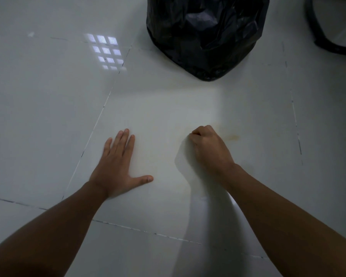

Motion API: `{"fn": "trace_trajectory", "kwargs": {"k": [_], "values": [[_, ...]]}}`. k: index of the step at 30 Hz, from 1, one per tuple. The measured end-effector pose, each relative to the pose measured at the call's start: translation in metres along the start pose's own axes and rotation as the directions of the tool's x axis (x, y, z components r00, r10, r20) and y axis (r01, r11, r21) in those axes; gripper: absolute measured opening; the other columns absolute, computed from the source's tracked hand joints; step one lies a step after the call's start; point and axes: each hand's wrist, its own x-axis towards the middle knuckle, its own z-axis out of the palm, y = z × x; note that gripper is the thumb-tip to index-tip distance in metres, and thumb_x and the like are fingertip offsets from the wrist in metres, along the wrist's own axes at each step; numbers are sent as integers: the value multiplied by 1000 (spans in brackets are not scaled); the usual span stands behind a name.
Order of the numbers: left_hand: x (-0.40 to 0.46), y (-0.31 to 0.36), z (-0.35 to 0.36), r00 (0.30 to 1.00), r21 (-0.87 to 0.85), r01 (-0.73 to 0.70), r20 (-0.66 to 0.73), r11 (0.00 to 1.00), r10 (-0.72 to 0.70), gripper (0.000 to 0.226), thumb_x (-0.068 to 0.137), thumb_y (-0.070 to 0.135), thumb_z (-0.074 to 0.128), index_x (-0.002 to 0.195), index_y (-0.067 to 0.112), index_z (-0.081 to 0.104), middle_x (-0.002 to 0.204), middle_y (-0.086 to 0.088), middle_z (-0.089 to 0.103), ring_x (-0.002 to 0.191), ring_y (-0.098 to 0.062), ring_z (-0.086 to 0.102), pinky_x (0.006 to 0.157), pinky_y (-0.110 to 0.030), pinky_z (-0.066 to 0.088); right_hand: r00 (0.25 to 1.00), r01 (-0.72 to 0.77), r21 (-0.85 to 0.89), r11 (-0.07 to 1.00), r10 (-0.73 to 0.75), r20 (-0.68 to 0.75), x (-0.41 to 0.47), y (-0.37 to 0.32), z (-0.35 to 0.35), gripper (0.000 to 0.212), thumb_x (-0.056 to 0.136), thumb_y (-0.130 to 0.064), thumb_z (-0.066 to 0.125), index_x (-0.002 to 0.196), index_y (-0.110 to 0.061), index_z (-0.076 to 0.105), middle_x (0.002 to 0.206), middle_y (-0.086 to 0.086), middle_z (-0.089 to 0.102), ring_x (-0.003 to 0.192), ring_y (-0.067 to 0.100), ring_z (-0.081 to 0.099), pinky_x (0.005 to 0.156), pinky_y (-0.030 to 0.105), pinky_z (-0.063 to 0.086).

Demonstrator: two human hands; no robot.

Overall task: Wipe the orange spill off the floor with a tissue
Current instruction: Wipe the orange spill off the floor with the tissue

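A faint orange spill (233, 137) stains the white floor tile just right of my right hand (208, 146), and paler orange streaks trail up from it. That hand is clenched in a fist and pressed on the floor. Only a pale sliver of the tissue (186, 140) shows at the left edge of its knuckles; the rest is hidden under the fingers. My left hand (116, 166) lies flat on the tile to the left, fingers spread, thumb pointing right, holding nothing.
A black bin bag (206, 35) stands on the floor beyond the spill, at top centre. A dark curved object (324, 39) sits at the top right corner. Glossy white tiles (48, 116) with dark grout lines reflect a window at upper left.
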Motion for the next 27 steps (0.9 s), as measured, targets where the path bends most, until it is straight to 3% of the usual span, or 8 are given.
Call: {"fn": "trace_trajectory", "kwargs": {"k": [2,5,9,12,20,22,24,27], "values": [[0,0,0,1000,1,-1,-2,1000,1,130,67,97,27,156,6,3,167,-14,-6,154,-24,-11,124,-52,3,992,127,11,992,-127,5,-11,-8,1,14,75,9,68,82,-2,74,86,9,68,85,29,58,67,36,53],[-2,0,1,1000,3,5,-3,1000,-5,131,67,98,25,156,5,2,167,-14,-7,153,-24,-12,124,-52,3,964,251,77,965,-256,69,-34,-15,-7,12,88,-2,65,84,-5,75,85,7,67,86,26,55,70,35,48],[-1,1,-2,999,13,-1,33,1000,1,139,60,102,23,156,4,-1,166,-16,-11,153,-25,-15,124,-53,0,993,119,131,984,-121,9,-55,-9,-14,11,87,-1,67,81,-6,75,81,5,66,81,24,54,65,36,49],[-2,-1,-4,997,14,-21,70,1000,20,146,54,104,28,156,7,-6,165,-16,-18,151,-27,-22,123,-54,-3,996,82,137,987,-84,9,-48,-15,-9,12,88,0,64,92,-5,74,81,8,66,82,26,55,66,39,52],[-12,-1,-6,990,58,-112,95,992,106,141,59,101,34,156,7,-5,164,-16,-17,151,-25,-21,122,-56,-4,877,422,219,880,-457,149,-93,-41,3,15,93,-6,57,92,1,70,93,15,61,83,30,54,70,41,49],[-11,1,-6,991,60,-105,93,993,99,140,60,101,32,156,6,-3,165,-16,-15,151,-24,-21,123,-56,-3,943,320,194,927,-332,28,-107,-5,-9,10,89,-3,65,93,0,73,91,15,64,81,31,57,71,41,51],[-11,3,-5,992,65,-100,88,993,94,139,61,100,32,156,5,-1,165,-17,-13,152,-25,-19,123,-56,-2,989,61,139,988,-41,-145,-115,36,-27,9,87,-3,68,92,1,74,89,15,63,81,30,56,71,46,51],[-10,4,-2,994,84,-88,80,993,81,138,61,100,30,156,3,3,165,-19,-8,153,-26,-14,122,-57,1,935,-217,97,971,235,-267,-128,66,-43,19,91,-12,63,90,4,72,86,14,61,81,26,53,70,46,51]]}}
